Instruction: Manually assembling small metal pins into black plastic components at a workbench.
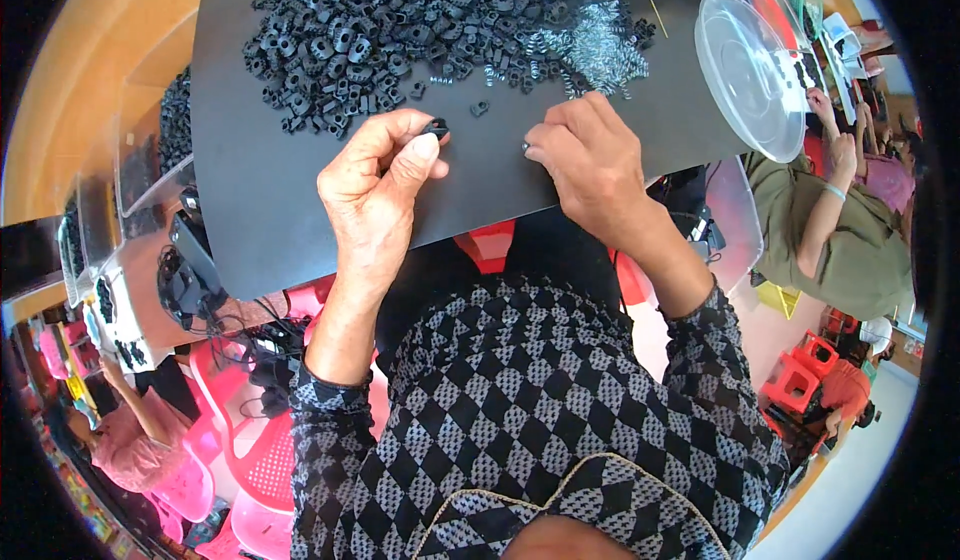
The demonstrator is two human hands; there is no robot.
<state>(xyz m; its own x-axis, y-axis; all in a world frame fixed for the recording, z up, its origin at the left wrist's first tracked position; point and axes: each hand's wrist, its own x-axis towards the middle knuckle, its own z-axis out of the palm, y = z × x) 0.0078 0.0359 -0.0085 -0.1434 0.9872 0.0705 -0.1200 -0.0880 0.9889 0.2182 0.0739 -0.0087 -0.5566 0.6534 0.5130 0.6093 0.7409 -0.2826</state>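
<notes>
The left hand point(375, 165) pinches a small black part point(437, 128) above the table point(275, 195); the right hand point(592, 155) is closed, apparently on a tiny piece point(526, 146), which a loose pinch could let drop.

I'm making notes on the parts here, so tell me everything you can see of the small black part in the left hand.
The small black part looks like moulded plastic, slightly glossy, with a curved outline. It is pinched in the grip of the left hand, between thumb and fingers, raised in front of the person above the dark grey tabletop. The fingers cover much of it, so its full shape, and whether anything is fitted inside, cannot be told.
</notes>
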